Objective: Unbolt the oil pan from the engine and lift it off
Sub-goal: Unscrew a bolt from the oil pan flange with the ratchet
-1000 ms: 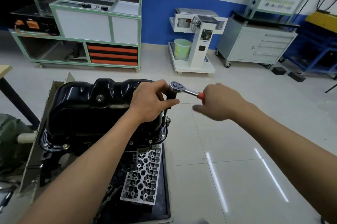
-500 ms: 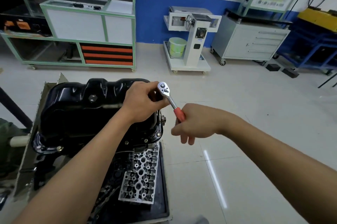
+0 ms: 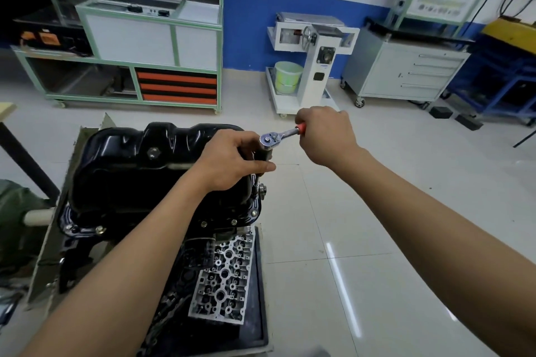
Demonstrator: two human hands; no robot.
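A glossy black oil pan (image 3: 139, 171) sits bolted on top of the engine, with several bolts (image 3: 100, 229) along its flange. My left hand (image 3: 229, 162) grips the black socket extension below the ratchet head, standing on a bolt at the pan's right edge. The ratchet (image 3: 275, 137) is silver with a red handle. My right hand (image 3: 326, 136) grips that handle, which points right and away from me.
A bare cylinder head (image 3: 224, 278) lies in a black tray (image 3: 259, 298) under the engine. Beyond on the tiled floor stand a green-framed cabinet (image 3: 130, 46), a white wheeled stand with a green bucket (image 3: 287, 76), and a grey drawer cart (image 3: 406, 72).
My right hand swung the ratchet handle toward me, then back out to the right and away. My left hand stayed on the extension at the pan's right edge.
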